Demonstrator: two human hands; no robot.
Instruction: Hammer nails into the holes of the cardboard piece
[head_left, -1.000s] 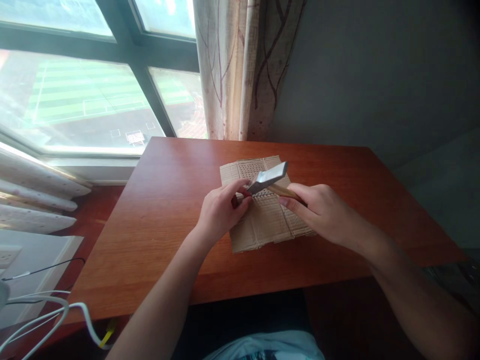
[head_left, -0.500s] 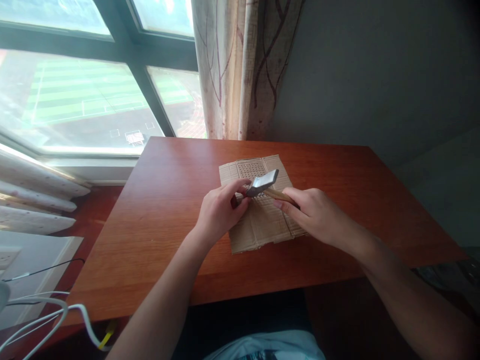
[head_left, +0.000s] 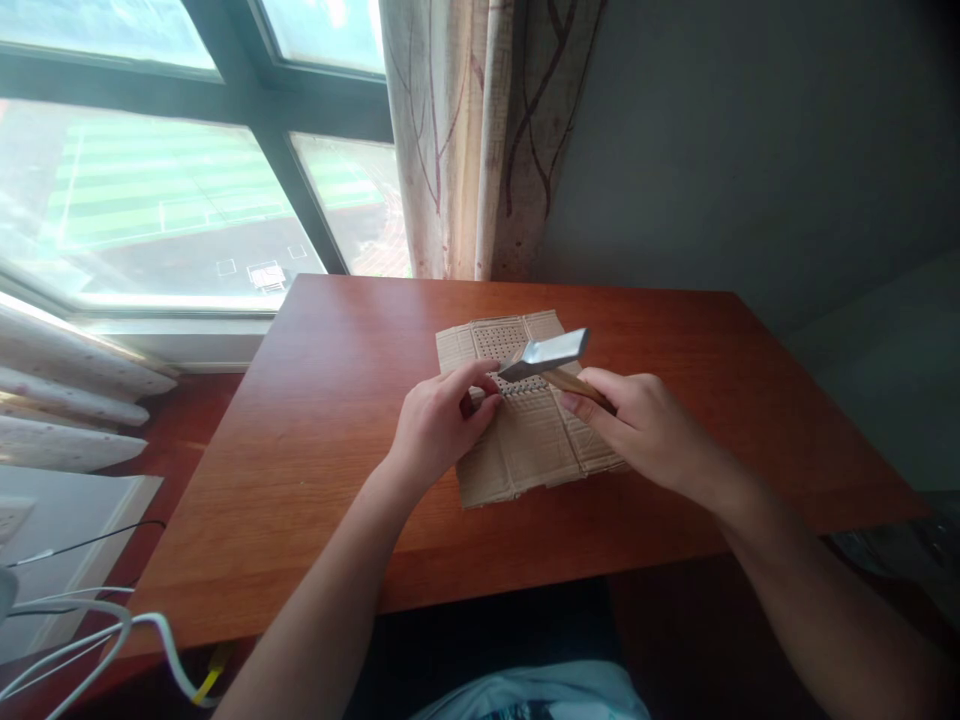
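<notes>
A flat piece of cardboard (head_left: 525, 450) with a grid of small holes lies on the wooden desk (head_left: 315, 440). My left hand (head_left: 435, 425) rests on its left part, fingers pinched round a small dark-red thing (head_left: 466, 404) that stands on the cardboard; most of it is hidden. My right hand (head_left: 645, 425) is closed round the wooden handle of a hammer (head_left: 551, 352). The metal head hangs just above the left fingertips and the holes.
A window (head_left: 165, 190) and a patterned curtain (head_left: 480, 140) stand behind the desk, with a grey wall to the right. White cables (head_left: 112, 640) hang off the lower left. The desk's front edge runs close to my lap.
The hammer head dropped toward the pinched thing half a second ago and has since lifted and shifted a little right. The left hand has stayed in place.
</notes>
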